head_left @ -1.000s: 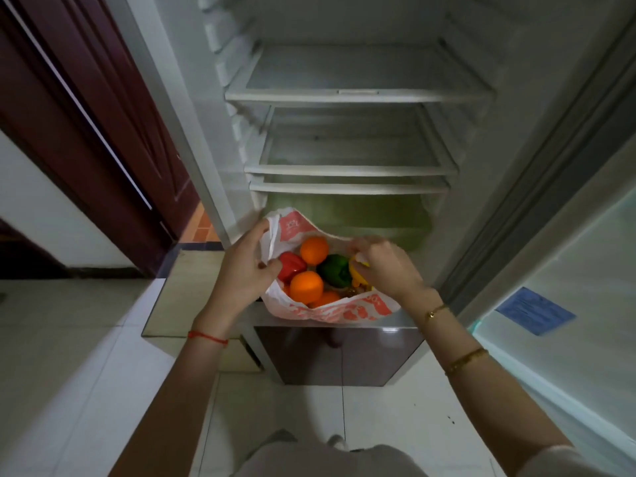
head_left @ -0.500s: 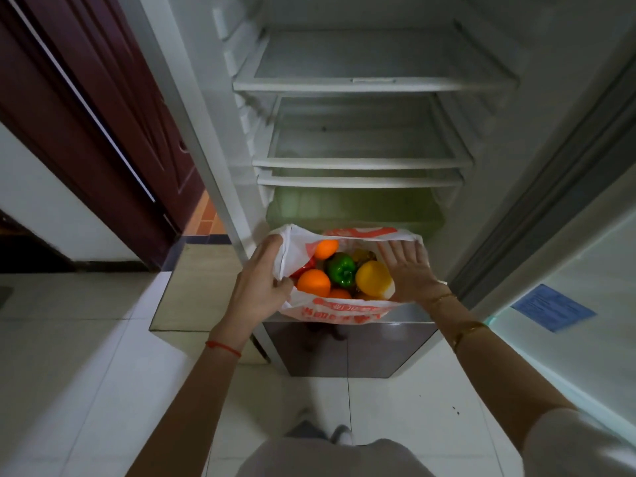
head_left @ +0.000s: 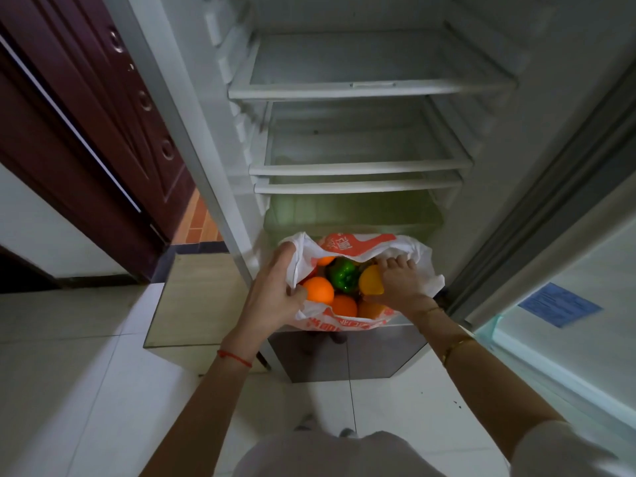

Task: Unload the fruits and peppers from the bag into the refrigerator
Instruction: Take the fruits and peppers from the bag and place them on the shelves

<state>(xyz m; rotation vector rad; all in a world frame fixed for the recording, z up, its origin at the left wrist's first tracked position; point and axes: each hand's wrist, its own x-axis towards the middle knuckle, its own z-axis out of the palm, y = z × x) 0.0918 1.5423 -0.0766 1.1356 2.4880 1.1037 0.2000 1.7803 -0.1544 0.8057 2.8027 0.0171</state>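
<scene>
Open white refrigerator (head_left: 537,139), interior dim; three bare white-framed glass shelves (head_left: 371,89) stacked above a translucent greenish crisper drawer (head_left: 351,218) at the bottom. Dark maroon panelled wooden door (head_left: 103,108) stands to the left of the cabinet; pale open fridge door with a blue label sticker (head_left: 559,304) to the right. Glossy white floor tiles (head_left: 69,373) below. White plastic shopping bag with orange-red printing (head_left: 351,244) sits at the lower front lip of the fridge compartment, just in front of the crisper drawer, mouth spread open and upward. The bag's far flap folds over toward the viewer and partly covers the contents at the back. Contents visible: round orange fruit (head_left: 318,290) at near left, a second one just beside it toward the centre and others partly hidden; glossy green bell pepper (head_left: 342,277) in the middle; smooth yellow pepper (head_left: 371,284) at right; a sliver of red at the left edge, too hidden to identify. Left hand (head_left: 273,297), red string at the wrist, pinches the bag's left rim, fingers closed on the plastic. Right hand (head_left: 401,285), gold bracelets on the wrist, lies over the yellow pepper with fingers curled around it, thumb underneath; whether it is lifted clear of the other items cannot be told.
</scene>
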